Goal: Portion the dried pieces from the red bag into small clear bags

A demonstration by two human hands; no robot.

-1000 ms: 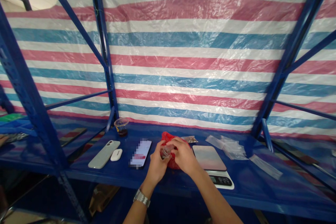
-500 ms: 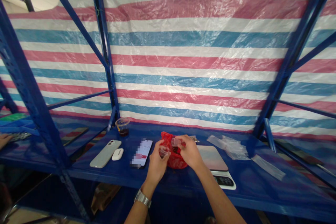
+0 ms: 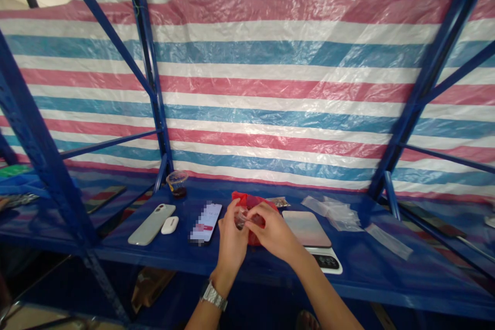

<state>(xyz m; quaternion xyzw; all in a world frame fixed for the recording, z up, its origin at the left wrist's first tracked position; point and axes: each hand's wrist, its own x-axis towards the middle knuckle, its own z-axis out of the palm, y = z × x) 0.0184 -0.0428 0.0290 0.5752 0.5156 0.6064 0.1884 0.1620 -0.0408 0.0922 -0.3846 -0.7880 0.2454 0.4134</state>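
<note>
Both my hands meet above a red plastic bag (image 3: 254, 240) on the blue shelf. My left hand (image 3: 233, 234) is curled round a small clear plastic piece (image 3: 240, 217), perhaps a little bag. Against the same clear plastic, the fingers of my right hand (image 3: 273, 230) are pinched together. What lies between those fingertips is too small to make out. Dark contents show through the red bag's mouth, partly covered by my hands. Just right of my right hand sits a digital scale (image 3: 309, 229) with a metallic plate and a black panel.
Clear plastic bags (image 3: 336, 215) lie right of the scale, with a small filled bag (image 3: 279, 201) behind it. To the left are a lit phone (image 3: 207, 223), a white earbud case (image 3: 170, 225), a pale phone (image 3: 152, 225) and a cup of dark liquid (image 3: 178, 185). Blue posts (image 3: 145, 56) flank the shelf.
My right hand has come down and left to meet my left hand. The clear tube-like piece it held up is no longer distinguishable. The view has shifted slightly.
</note>
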